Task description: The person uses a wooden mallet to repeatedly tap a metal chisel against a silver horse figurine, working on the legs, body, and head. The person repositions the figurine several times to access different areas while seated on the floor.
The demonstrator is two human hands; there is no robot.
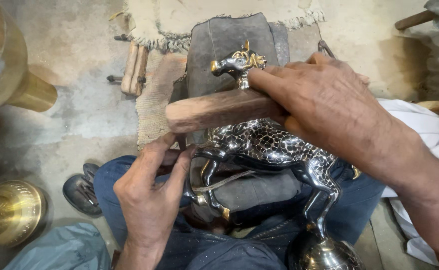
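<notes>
A shiny black and silver metal animal figure (272, 147) with a gold-trimmed head (239, 62) lies across my lap, its hind legs on a round metal base (322, 252). My right hand (324, 102) grips a thick wooden stick (214, 110) held level over the figure's neck and back. My left hand (152, 192) pinches something thin and dark against the figure's front, beside its front legs (207, 177); what it holds is hidden by the fingers.
A dark worn pad (224, 40) on a fringed mat (154, 100) lies ahead on the dusty floor. Wooden-handled tools (134, 70) rest at the mat's left. Brass vessels (9, 65) (9, 212) stand at the left. White cloth (424, 130) is at the right, a sandal (82, 190) by my knee.
</notes>
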